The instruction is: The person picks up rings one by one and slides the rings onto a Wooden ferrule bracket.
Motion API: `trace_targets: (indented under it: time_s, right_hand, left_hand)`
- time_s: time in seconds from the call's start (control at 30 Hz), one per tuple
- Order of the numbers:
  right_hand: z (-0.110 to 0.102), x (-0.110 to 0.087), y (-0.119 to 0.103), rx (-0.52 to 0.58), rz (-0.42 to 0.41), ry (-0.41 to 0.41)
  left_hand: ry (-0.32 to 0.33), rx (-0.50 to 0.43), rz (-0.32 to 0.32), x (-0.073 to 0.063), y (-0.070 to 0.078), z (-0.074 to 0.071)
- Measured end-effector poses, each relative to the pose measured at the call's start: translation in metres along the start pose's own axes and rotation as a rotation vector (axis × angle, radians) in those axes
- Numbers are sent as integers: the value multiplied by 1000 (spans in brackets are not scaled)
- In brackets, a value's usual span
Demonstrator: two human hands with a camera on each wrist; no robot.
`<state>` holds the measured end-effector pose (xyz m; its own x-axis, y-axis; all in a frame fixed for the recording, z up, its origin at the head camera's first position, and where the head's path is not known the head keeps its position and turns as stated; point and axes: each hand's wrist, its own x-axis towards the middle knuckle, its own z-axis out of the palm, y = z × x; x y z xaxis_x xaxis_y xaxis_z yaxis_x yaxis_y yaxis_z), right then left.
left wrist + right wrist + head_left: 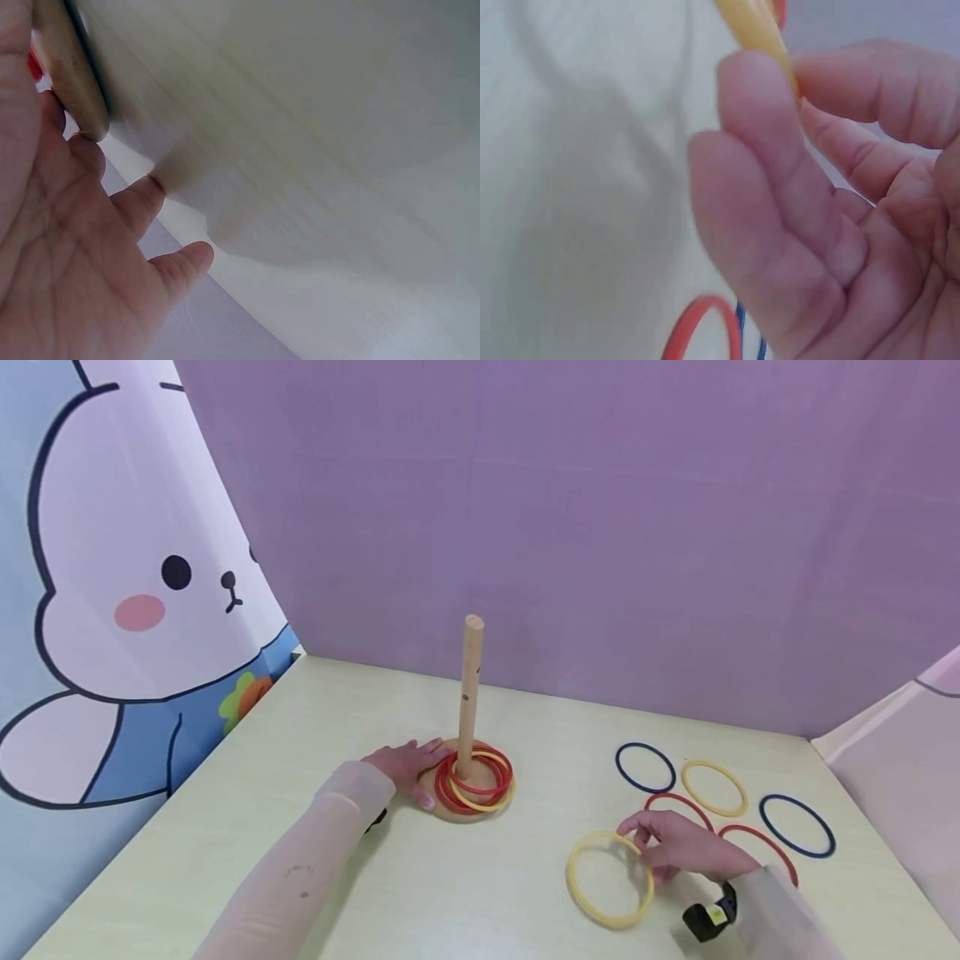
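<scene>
A round wooden base [453, 817] with an upright wooden peg [469, 693] stands near the middle of the table. Several red rings [442, 789] and a yellow one lie around the peg's foot. My left hand [405, 768] rests at the left edge of the base, thumb in front and fingers spread behind; the left wrist view shows the base's rim [75, 75] beside the fingers. To the right, my right hand [678, 843] pinches a yellow ring [617, 922] between thumb and fingertips, holding it by its upper right side.
On the table's right side lie a blue ring [617, 760], another yellow ring [705, 763], a second blue ring [813, 856] and two red rings partly covered by my right hand and forearm. A purple cloth wall [562, 568] rises behind the table [360, 893].
</scene>
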<state>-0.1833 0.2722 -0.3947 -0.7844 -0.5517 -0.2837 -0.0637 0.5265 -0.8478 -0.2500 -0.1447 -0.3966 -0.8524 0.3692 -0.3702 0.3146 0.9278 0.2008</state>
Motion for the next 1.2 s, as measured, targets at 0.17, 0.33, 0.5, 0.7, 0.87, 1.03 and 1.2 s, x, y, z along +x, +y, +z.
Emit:
trace_targets:
  time_s: [0.17,0.33,0.5,0.7,0.87,1.03,1.2]
  right_hand:
    - [0,9,-12,29,-14,44]
    - [-1,14,-27,108,-8,54]
    - [-2,18,-41,144,-34,33]
    - [-1,26,-55,173,-40,50]
    - [3,32,-68,241,-57,70]
    - [11,40,-90,295,-90,139]
    - [17,47,-117,296,-115,199]
  left_hand:
    - [2,4,9,0,-1,0]
    - [1,3,10,-1,-1,0]
    - [2,1,16,-1,-2,1]
    - [3,15,21,0,0,1]
    - [1,9,19,1,1,0]
    - [3,18,22,2,0,0]
    - [-2,21,14,4,-2,1]
